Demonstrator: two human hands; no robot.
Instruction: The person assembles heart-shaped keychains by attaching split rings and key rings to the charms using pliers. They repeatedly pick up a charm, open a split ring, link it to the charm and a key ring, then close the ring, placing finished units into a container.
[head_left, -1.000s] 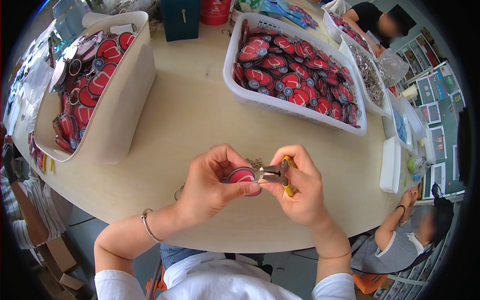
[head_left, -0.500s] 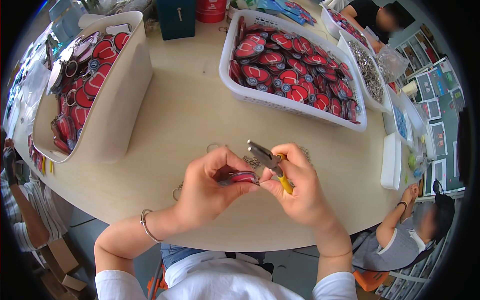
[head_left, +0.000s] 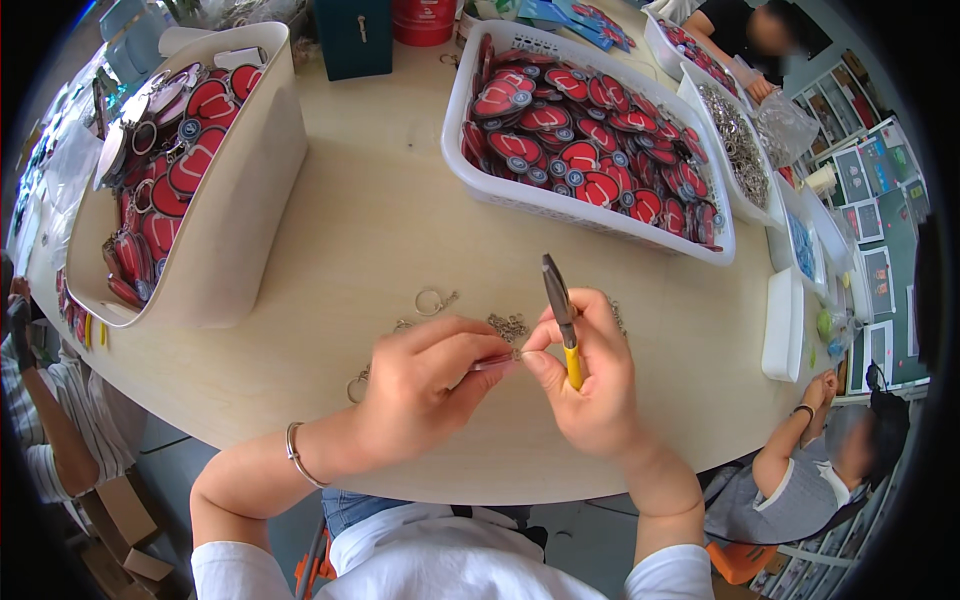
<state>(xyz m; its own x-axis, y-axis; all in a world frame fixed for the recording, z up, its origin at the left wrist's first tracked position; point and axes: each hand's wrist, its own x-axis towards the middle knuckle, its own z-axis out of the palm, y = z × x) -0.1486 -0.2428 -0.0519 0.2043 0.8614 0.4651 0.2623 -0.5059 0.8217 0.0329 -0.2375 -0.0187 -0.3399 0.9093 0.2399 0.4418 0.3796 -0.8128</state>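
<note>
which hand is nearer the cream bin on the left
Left. In the picture, the left hand is below and right of the cream bin; the right hand, holding pliers, is farther right.

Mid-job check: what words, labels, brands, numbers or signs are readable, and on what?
No text can be read clearly enough to quote.
Red tub: pale print, too small and blurred.
Red tags in the white basket: round bluish marks, too small.
Sheets on the green board: too small.
Tag in the left hand: nearly edge-on, no lettering shows.
</note>
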